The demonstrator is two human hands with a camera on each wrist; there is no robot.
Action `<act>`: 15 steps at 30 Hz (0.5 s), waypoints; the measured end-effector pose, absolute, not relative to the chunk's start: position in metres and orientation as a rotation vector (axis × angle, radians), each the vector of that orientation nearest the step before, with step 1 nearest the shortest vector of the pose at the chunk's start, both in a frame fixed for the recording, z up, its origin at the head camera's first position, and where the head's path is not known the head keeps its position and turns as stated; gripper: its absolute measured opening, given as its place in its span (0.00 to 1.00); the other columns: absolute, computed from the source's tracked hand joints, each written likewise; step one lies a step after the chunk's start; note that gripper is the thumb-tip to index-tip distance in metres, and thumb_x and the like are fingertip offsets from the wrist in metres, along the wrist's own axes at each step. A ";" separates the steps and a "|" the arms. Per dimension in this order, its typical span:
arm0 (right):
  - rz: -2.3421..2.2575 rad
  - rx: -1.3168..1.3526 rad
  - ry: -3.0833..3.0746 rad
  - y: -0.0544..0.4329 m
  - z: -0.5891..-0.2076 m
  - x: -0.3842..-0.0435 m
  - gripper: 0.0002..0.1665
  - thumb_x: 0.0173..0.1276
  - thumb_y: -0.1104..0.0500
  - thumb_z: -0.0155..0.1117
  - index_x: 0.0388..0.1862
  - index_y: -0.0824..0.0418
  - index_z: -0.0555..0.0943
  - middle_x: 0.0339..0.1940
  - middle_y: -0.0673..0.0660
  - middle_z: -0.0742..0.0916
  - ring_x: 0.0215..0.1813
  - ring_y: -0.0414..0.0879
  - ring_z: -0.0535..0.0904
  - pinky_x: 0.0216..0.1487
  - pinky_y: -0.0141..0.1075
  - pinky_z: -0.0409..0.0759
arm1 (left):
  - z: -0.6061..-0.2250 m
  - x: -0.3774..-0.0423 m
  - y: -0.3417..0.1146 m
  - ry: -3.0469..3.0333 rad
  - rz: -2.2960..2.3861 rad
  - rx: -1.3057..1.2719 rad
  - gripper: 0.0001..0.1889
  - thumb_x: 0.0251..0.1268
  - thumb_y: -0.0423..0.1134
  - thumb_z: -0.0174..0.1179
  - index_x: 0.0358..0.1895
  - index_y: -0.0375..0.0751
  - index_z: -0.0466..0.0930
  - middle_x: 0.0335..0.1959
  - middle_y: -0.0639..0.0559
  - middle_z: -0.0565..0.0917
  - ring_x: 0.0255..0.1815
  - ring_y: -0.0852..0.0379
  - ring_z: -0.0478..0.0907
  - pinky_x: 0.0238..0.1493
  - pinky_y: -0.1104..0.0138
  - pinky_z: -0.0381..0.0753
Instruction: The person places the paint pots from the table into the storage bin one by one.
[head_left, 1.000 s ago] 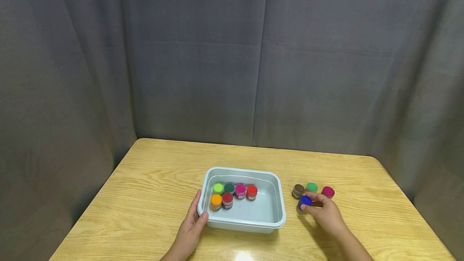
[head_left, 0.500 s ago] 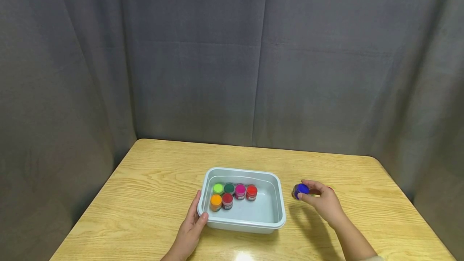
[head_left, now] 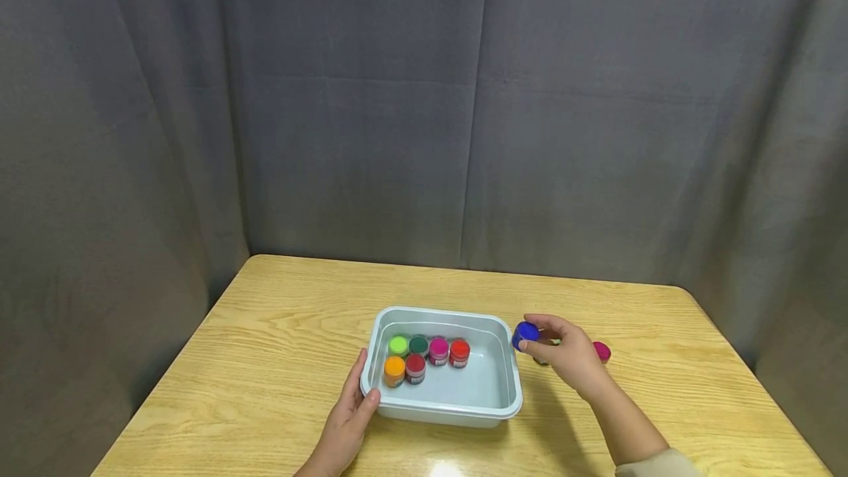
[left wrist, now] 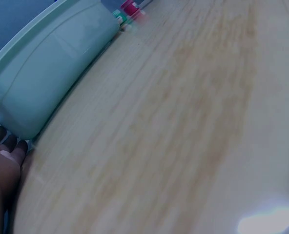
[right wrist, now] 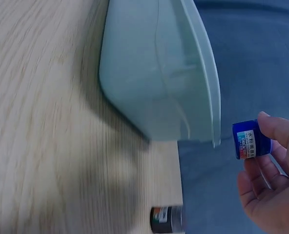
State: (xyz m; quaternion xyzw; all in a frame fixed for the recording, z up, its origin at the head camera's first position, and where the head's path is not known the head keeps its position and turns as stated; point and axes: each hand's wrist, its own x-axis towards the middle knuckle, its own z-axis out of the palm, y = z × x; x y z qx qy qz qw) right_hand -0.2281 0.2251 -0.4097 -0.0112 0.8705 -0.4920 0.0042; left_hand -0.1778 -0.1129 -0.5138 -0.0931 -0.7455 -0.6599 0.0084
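Note:
A light grey-blue plastic tub stands on the table with several small paint jars grouped at its left: lime, dark green, pink, red-orange, orange and dark red. My left hand grips the tub's near left corner, thumb by the rim. Just off the tub's right rim, my right hand pinches a blue paint jar in the air between thumb and fingers. Its printed label faces the right wrist view.
Right of the tub, a magenta jar stands on the wooden table. Another jar is mostly hidden under my right hand. A green jar shows in the left wrist view. Grey curtains hang behind.
My right hand has lifted the blue jar off the table and carried it up and left to the tub's right rim. The left hand and tub have not moved.

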 end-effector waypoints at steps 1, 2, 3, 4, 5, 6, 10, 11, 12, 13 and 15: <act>-1.535 -0.042 2.735 0.222 -0.409 -0.229 0.31 0.63 0.56 0.72 0.64 0.63 0.76 0.54 0.64 0.84 0.51 0.51 0.81 0.47 0.39 0.86 | -0.514 -0.178 -0.113 -2.327 -2.065 -0.294 0.34 0.79 0.42 0.45 0.80 0.41 0.41 0.81 0.42 0.42 0.79 0.43 0.44 0.64 0.84 0.54; -1.530 -0.046 2.741 0.219 -0.408 -0.229 0.31 0.62 0.56 0.72 0.63 0.63 0.76 0.53 0.64 0.84 0.50 0.50 0.81 0.46 0.38 0.86 | -0.514 -0.178 -0.113 -2.325 -2.068 -0.297 0.34 0.79 0.42 0.45 0.80 0.41 0.40 0.81 0.42 0.42 0.79 0.43 0.43 0.64 0.85 0.54; -1.527 -0.057 2.745 0.216 -0.408 -0.230 0.30 0.62 0.57 0.72 0.63 0.63 0.77 0.53 0.64 0.84 0.50 0.51 0.81 0.46 0.38 0.86 | -0.514 -0.178 -0.113 -2.323 -2.070 -0.298 0.34 0.79 0.41 0.45 0.80 0.41 0.40 0.81 0.41 0.42 0.79 0.43 0.43 0.64 0.85 0.54; -1.522 -0.061 2.752 0.213 -0.407 -0.230 0.30 0.62 0.57 0.72 0.62 0.63 0.77 0.52 0.63 0.85 0.50 0.51 0.82 0.46 0.38 0.86 | -0.514 -0.178 -0.113 -2.323 -2.071 -0.298 0.34 0.79 0.41 0.45 0.80 0.41 0.40 0.81 0.41 0.42 0.79 0.43 0.43 0.64 0.85 0.54; -1.520 -0.071 2.757 0.209 -0.407 -0.231 0.30 0.61 0.57 0.73 0.62 0.63 0.78 0.52 0.63 0.85 0.51 0.52 0.82 0.46 0.38 0.86 | -0.514 -0.178 -0.113 -2.323 -2.071 -0.298 0.34 0.79 0.41 0.45 0.80 0.41 0.40 0.81 0.41 0.42 0.79 0.42 0.44 0.64 0.85 0.54; -1.516 -0.082 2.761 0.206 -0.406 -0.231 0.30 0.61 0.57 0.73 0.62 0.63 0.78 0.51 0.63 0.85 0.51 0.53 0.82 0.46 0.38 0.85 | -0.514 -0.178 -0.113 -2.323 -2.070 -0.298 0.34 0.79 0.41 0.45 0.80 0.41 0.40 0.81 0.41 0.42 0.79 0.42 0.44 0.64 0.84 0.54; -1.538 -0.099 2.731 0.193 -0.405 -0.233 0.29 0.61 0.57 0.73 0.61 0.62 0.79 0.51 0.61 0.86 0.54 0.54 0.80 0.46 0.39 0.86 | -0.514 -0.178 -0.113 -2.337 -2.061 -0.293 0.33 0.79 0.42 0.45 0.80 0.42 0.41 0.81 0.41 0.42 0.79 0.41 0.44 0.66 0.82 0.55; -1.545 -0.101 2.717 0.190 -0.405 -0.234 0.29 0.61 0.57 0.73 0.60 0.62 0.79 0.51 0.60 0.86 0.54 0.54 0.80 0.47 0.40 0.86 | -0.514 -0.178 -0.113 -2.339 -2.060 -0.293 0.33 0.79 0.42 0.45 0.80 0.43 0.41 0.81 0.40 0.42 0.79 0.40 0.44 0.66 0.81 0.55; -1.550 -0.104 2.705 0.187 -0.405 -0.235 0.28 0.61 0.58 0.73 0.60 0.61 0.79 0.51 0.60 0.85 0.54 0.53 0.80 0.47 0.40 0.86 | -0.514 -0.178 -0.113 -2.339 -2.062 -0.292 0.33 0.79 0.42 0.45 0.80 0.43 0.41 0.81 0.40 0.42 0.79 0.41 0.44 0.66 0.82 0.55; -1.557 -0.109 2.688 0.183 -0.405 -0.235 0.28 0.61 0.58 0.73 0.60 0.61 0.79 0.51 0.60 0.85 0.54 0.53 0.80 0.48 0.40 0.86 | -0.514 -0.178 -0.113 -2.339 -2.065 -0.292 0.33 0.79 0.42 0.45 0.80 0.44 0.41 0.81 0.40 0.42 0.79 0.41 0.44 0.66 0.82 0.55; -1.565 -0.110 2.664 0.177 -0.407 -0.237 0.28 0.60 0.58 0.73 0.60 0.61 0.80 0.51 0.59 0.86 0.54 0.52 0.80 0.48 0.39 0.86 | -0.514 -0.178 -0.113 -2.334 -2.071 -0.290 0.33 0.79 0.42 0.45 0.80 0.44 0.41 0.81 0.41 0.42 0.80 0.41 0.44 0.65 0.83 0.55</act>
